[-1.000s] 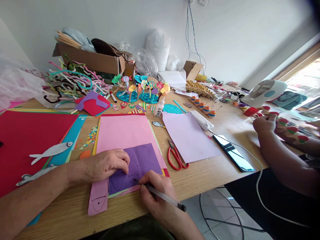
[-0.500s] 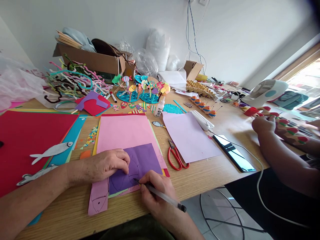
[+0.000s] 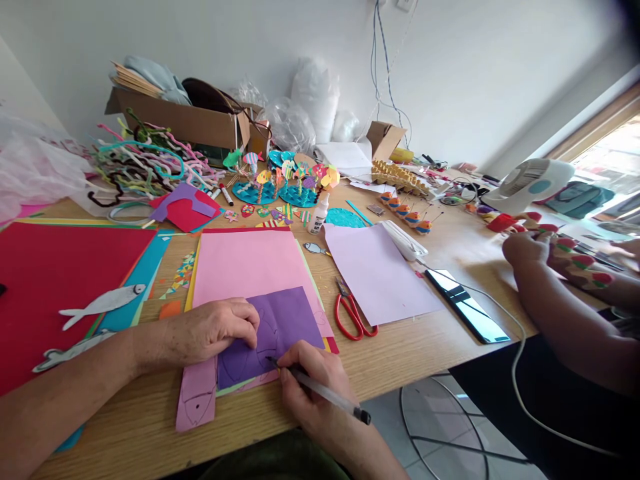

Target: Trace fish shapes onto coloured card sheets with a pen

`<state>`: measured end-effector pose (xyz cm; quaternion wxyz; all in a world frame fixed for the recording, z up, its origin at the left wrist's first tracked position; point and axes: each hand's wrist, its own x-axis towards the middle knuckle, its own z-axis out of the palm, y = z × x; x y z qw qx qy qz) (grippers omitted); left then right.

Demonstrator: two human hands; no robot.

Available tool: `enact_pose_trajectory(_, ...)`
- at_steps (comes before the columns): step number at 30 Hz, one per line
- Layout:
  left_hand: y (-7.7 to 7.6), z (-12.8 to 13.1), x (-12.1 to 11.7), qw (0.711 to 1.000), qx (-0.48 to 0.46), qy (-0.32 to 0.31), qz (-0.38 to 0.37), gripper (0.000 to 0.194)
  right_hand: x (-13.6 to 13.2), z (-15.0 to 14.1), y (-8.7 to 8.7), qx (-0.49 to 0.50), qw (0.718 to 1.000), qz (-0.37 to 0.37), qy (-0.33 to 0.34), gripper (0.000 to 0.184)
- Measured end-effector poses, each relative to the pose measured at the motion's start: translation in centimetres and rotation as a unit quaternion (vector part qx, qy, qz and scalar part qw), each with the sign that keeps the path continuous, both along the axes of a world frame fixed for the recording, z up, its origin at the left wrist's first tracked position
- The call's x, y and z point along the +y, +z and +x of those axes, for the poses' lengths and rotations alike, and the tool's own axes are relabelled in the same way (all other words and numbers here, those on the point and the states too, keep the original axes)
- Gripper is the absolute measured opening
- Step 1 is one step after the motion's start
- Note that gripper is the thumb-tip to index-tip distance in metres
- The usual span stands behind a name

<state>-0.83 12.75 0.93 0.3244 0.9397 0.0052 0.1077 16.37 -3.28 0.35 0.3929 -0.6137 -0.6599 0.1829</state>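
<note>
Purple paper (image 3: 299,319) lies over pink sheets (image 3: 245,263) near the counter's (image 3: 240,443) edge. My curled left hand (image 3: 215,332) rests on it, probably to steady it; its grip I can't tell. My right hand (image 3: 317,383) pinches the pen (image 3: 333,397) low, presumably for control.

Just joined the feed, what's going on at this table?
The right hand holds a pen, its tip on a purple sheet that bears dark outlines. The left hand rests on that sheet's left side. Beneath lies a stack topped with pink paper. Red-handled scissors lie to the right, unheld. Farther right, another person's hand is at a row of red-and-green pieces.
</note>
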Motion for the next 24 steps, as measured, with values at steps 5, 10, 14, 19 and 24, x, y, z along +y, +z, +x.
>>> enact_pose_trajectory(5, 0.02, 0.02, -0.02, 1.0, 0.003, 0.0, -0.001, 0.039, 0.02, 0.05, -0.1, 0.006, 1.0, 0.005, -0.001, 0.013)
enact_pose_trajectory(10, 0.01, 0.08, 0.03, 1.0, 0.002, -0.002, -0.004, 0.039, 0.04, 0.02, -0.05, 0.006, 1.0, -0.001, 0.004, 0.013)
enact_pose_trajectory(14, -0.01, 0.09, 0.05, 1.0, 0.009, 0.001, -0.005, 0.039, 0.05, 0.03, 0.0, 0.005, 1.0, 0.003, -0.001, 0.013)
enact_pose_trajectory(19, 0.12, 0.05, -0.02, 1.0, 0.018, 0.001, -0.01, 0.038, -0.02, 0.04, 0.02, 0.002, 1.0, 0.003, 0.002, 0.013)
enact_pose_trajectory(24, 0.25, 0.11, -0.01, 1.0, 0.018, 0.0, -0.01, 0.038, -0.08, 0.06, 0.07, 0.002, 1.0, 0.002, 0.002, 0.014)
